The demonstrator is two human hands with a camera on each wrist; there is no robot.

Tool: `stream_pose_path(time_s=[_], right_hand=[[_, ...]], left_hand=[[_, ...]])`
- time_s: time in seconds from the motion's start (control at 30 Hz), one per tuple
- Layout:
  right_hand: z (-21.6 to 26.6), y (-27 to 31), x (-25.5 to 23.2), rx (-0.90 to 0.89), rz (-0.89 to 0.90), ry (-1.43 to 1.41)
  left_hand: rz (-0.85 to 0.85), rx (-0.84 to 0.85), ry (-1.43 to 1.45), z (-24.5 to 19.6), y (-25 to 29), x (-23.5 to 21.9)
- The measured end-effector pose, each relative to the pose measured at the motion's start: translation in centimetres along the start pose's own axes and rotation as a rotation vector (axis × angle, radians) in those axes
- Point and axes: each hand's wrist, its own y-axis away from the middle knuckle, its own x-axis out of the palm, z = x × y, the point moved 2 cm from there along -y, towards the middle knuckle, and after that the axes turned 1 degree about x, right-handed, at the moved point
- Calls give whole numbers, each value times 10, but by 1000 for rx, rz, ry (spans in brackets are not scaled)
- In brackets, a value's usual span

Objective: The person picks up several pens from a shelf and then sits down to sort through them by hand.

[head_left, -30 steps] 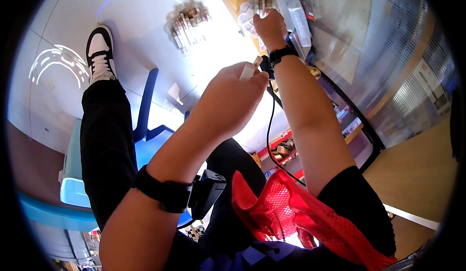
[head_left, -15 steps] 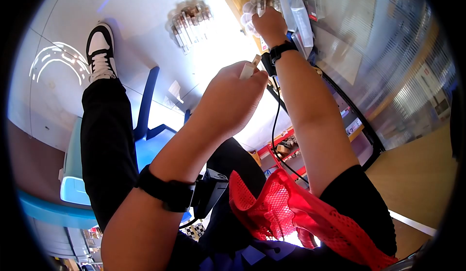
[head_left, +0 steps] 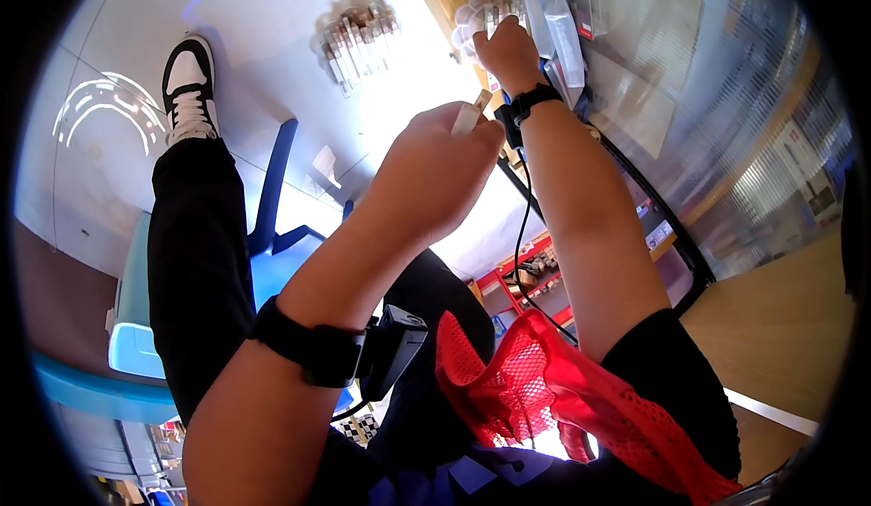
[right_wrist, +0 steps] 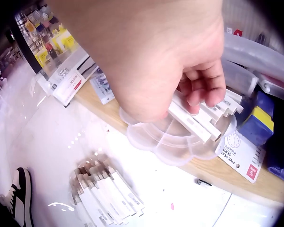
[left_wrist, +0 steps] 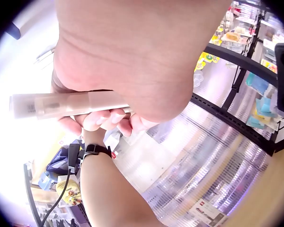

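In the left wrist view, my left hand (head_left: 435, 175) grips a white marker (left_wrist: 61, 105) with a translucent end, its other end hidden by the palm. My right hand (right_wrist: 175, 61) reaches over a clear flower-shaped tray (right_wrist: 180, 156) on a wooden ledge. Its curled fingers hold a white square-sided marker (right_wrist: 189, 122), whose far end sticks out over the tray. More white markers (right_wrist: 227, 105) lie beside it under the fingertips. My right thumb is hidden behind the hand.
A bunch of white markers with brownish ends (right_wrist: 106, 191) lies on the pale floor. A printed card (right_wrist: 246, 158) and a blue and yellow box (right_wrist: 260, 120) sit by the tray. A blue chair (head_left: 281, 261) and red mesh cloth (head_left: 535, 379) are nearer my body.
The right hand has shifted slightly over the tray, with more of the white markers showing beyond its fingers. The left hand keeps its grip on its marker and has risen slightly in view.
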Motion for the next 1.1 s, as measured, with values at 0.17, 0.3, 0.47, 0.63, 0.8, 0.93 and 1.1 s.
stream_pose_path(time_s=[0.17,0.3,0.47,0.63,0.8,0.93,1.1], right_hand=[[14,44,-28,-33,-18,25],[49,111,-79,-27,49,-111],[86,203,-136,-72,130,-279],[125,280,-219,-227,348,-565],[155,359,-323,-199,592,-992],[145,410,-389,-201,656,-1265],[102,479,-459,-362,613,-1494]], left_hand=[[-46,75,-35,-12,10,-11],[-12,140,-125,-12,33,-23],[-441,166,-17,-10,56,-60],[-419,206,-90,-61,107,-69],[-85,59,-45,-115,188,-41],[27,18,76,-145,258,-3],[312,-35,315,-184,360,83]])
